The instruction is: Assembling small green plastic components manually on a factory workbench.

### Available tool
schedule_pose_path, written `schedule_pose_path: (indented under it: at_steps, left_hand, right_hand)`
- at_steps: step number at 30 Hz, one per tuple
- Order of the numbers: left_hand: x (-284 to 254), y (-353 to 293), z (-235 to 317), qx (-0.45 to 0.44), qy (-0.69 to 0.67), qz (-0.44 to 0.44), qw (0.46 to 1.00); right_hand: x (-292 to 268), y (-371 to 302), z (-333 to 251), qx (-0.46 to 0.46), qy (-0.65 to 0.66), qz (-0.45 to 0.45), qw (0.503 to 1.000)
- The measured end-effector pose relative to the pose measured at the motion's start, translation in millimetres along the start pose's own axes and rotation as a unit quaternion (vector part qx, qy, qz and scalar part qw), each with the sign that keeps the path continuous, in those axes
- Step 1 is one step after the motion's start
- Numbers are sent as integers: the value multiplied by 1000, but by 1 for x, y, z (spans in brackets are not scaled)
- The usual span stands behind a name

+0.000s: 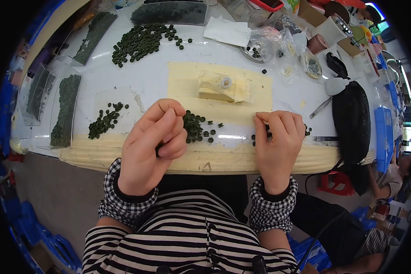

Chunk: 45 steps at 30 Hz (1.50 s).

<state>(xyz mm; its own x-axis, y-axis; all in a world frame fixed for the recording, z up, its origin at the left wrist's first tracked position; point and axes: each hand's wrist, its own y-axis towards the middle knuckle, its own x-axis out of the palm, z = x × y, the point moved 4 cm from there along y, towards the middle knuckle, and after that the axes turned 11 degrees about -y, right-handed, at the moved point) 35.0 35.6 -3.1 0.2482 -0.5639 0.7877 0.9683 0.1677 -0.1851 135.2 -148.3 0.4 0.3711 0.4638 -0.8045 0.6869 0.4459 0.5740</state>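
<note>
My left hand (154, 139) is raised over the front of the table, its thumb and forefinger pinched together; anything between them is too small to make out. Lower right of it, my right hand (279, 139) also closes thumb against fingertips, and what it may hold is hidden. Between the hands lies a pile of small round dark green pieces with notched rims (194, 127). A few more show around my right hand. Beyond them, a tape-covered block (214, 93) with a small round whitish piece (226, 82) on top stands on a yellow taped patch (180, 75).
More green pieces form a small heap (106, 121) at left and a large heap (139, 43) at the back. Clear trays (65, 109) of them line the left. At right are tweezers (320, 107), a white bottle (336, 86), a black bundle (351, 118) and plastic bags (285, 50).
</note>
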Motion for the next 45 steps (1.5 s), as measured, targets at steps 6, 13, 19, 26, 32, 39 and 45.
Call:
schedule_pose_path:
  at_steps: [6,13,19,26,32,39,45]
  left_hand:
    - [13,-6,-24,-151,-164,66,973]
    - [17,-9,-46,-233,-161,-63,957]
    - [19,-10,-50,-263,-80,-46,960]
    - [25,-11,-55,-220,-70,-8,973]
    - [12,-12,-55,-242,-163,-42,955]
    - [14,-9,-57,-227,-152,-29,962]
    - [14,-7,-56,-203,-121,-43,971]
  right_hand:
    - [-8,-2,-2,38,133,15,990]
    - [-20,-7,-7,48,198,36,978]
    - [-17,-15,-6,75,271,36,959]
    - [-16,-21,-8,155,355,19,922]
    - [-18,-26,-8,162,378,21,911]
    - [-25,-23,-10,85,367,26,926]
    - [-20,-30,-16,143,446,-12,883]
